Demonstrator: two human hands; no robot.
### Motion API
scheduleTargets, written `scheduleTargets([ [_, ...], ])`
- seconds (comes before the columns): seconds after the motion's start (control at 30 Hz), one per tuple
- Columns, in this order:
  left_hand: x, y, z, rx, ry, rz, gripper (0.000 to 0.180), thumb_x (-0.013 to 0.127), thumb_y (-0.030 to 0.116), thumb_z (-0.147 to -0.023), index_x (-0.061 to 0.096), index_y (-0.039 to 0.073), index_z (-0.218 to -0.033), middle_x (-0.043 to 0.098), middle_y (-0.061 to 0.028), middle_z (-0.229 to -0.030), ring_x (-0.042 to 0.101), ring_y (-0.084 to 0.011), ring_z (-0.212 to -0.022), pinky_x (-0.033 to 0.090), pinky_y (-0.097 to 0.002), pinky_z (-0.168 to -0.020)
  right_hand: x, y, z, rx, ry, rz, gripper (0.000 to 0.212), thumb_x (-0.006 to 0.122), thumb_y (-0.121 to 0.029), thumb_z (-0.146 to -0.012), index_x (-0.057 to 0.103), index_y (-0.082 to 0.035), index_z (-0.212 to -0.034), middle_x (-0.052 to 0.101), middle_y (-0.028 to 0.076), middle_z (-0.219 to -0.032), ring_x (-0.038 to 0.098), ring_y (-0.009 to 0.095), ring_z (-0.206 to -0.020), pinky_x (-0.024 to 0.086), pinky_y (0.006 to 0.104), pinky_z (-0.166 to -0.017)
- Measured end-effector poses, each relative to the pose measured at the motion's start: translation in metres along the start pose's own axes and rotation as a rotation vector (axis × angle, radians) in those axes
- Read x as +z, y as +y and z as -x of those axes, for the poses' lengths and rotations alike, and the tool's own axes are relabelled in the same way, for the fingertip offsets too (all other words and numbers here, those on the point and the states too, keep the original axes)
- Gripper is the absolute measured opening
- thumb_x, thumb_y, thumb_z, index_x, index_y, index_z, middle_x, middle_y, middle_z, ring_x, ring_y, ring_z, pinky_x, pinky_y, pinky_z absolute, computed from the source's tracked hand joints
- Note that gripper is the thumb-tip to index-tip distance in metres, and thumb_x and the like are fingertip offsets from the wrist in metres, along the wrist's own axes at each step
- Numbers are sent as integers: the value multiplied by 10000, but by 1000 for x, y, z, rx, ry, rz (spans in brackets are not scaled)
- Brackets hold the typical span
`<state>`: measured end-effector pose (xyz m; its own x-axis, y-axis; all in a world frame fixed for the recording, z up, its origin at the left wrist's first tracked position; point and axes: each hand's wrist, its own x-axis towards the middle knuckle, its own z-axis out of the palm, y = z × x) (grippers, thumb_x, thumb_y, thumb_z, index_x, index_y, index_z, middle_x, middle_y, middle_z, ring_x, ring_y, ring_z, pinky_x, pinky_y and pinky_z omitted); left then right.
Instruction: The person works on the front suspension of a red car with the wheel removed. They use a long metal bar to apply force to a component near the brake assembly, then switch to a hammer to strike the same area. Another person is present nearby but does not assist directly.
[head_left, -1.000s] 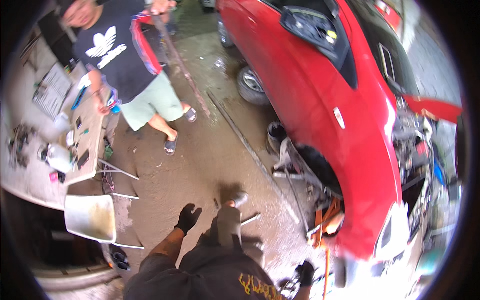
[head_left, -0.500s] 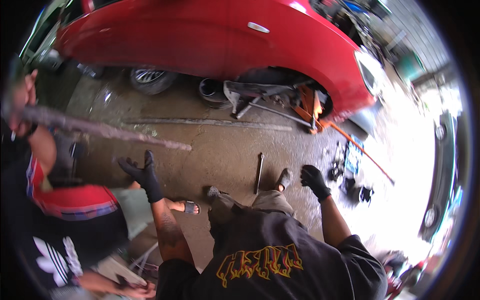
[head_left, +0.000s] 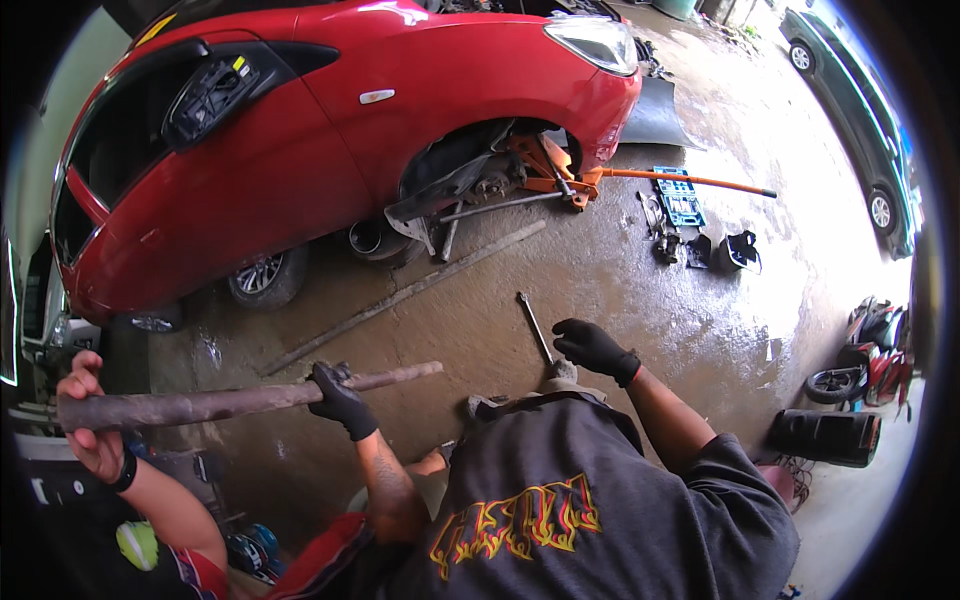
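A long brown metal pipe [head_left: 225, 404], thick at the left and thinner toward its right end, is held level above the floor at the left. My left hand [head_left: 341, 400], in a black glove, is closed around it near the thinner section. A co-worker's bare hand [head_left: 92, 445] steadies the thick end from below. My right hand [head_left: 594, 352], also gloved in black, hovers in front of me with loosely bent fingers and nothing in it. Beneath it and a little to the left, a long-handled wrench [head_left: 536, 327] lies on the floor by my foot.
A red car [head_left: 330, 130] stands ahead, its front wheel off, with an orange floor jack [head_left: 560, 178] under it. A long flat bar [head_left: 400, 296] lies before it. To the right are a blue tool case [head_left: 680, 200], loose parts [head_left: 738, 250] and a black drum [head_left: 825, 437].
My left hand has gone from open and empty to gripping the pipe. The co-worker's pipe has come lower and nearer me. The view has swung right, showing more floor there.
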<state>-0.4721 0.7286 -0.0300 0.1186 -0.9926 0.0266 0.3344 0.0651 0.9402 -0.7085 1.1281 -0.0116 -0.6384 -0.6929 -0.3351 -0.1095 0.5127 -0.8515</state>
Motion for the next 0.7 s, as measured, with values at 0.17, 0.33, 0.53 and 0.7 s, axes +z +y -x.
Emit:
scheduleTargets([
  [0.17, 21, 8, 30, -27, 53, 17, 163, 714, 128, -906, 620, -5, -913, 595, -83, -733, 581, -186, -598, 554, -376, -602, -38, 32, 12, 8, 54, -18, 397, 668, -264, -933, 653, 27, -1203, 701, 197, -1125, 689, 314, -978, 541, 391, -862],
  [0.33, 28, 17, 40, 31, 135, 26, 162, 710, 113, -911, 625, -25, -907, 615, -89, -745, 597, -190, -610, 563, -379, -629, -68, 58, 7, 137, -46, -198, 407, 666, -281, -993, 597, -9, -1287, 676, 41, -934, 642, 108, -732, 539, 279, -643],
  [0.53, 27, 23, 38, 224, 94, -19, 189, 693, 118, -926, 605, -23, -837, 618, -90, -735, 592, -187, -594, 558, -388, -615, -89, 71, -33, 60, -27, -198, 379, 678, -264, -988, 598, -9, -1256, 658, 20, -909, 620, 90, -714, 521, 273, -627],
  [0.7, 26, 24, 7, 358, -22, -333, 274, 678, 117, -941, 555, 8, -721, 579, -66, -660, 548, -169, -535, 540, -375, -586, -66, 36, -78, -128, -19, -70, 368, 699, -225, -951, 624, -11, -1241, 693, 70, -945, 644, 125, -778, 541, 305, -712],
])
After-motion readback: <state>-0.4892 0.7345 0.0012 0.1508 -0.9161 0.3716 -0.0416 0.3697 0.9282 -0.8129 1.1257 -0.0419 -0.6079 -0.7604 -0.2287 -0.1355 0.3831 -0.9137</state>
